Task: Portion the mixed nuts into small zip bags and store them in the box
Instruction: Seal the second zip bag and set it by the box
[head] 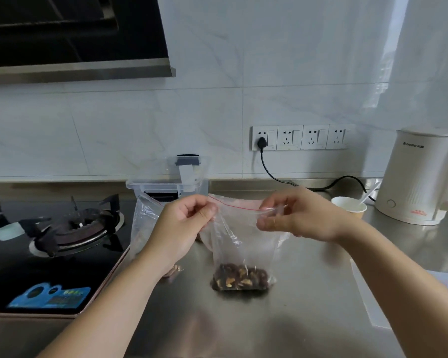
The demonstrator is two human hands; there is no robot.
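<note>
We see both hands up over the steel bench (308, 293), holding a small clear plastic zip bag w/ a red seal line (239, 244) by its top edge. Left hand (184, 223) pinches the top left corner, fingers curled in tight on the plastic. Right hand (292, 218) pinches the top right corner btwn thumb and fingertips. So each grip is closed on the bag's rim, the seal strip stretched between them.

The bag hangs upright; its bottom, w/ a dark brown clump of mixed nuts (241, 279), rests on the bench or just touches it, we can't tell which.

Behind the left hand there's a larger clear plastic bag (146, 220), standing, partly hidden by the wrist; a few nuts show near its base. Far of the hands, against the wall, sits a clear plastic storage box w/ a grey latch (171, 180), lid tilted up at the back.

Left side: black glass gas hob (55, 254) w/ a burner, blue sticker near its front edge. Right side: white paper cup w/ a plastic spoon in it (349, 206), just beside a cream electric kettle (422, 182). A black power cord (269, 171) runs from the white wall sockets (303, 137) toward the kettle. Near right, a pale sheet lies on the bench, too blurred to ID.
</note>
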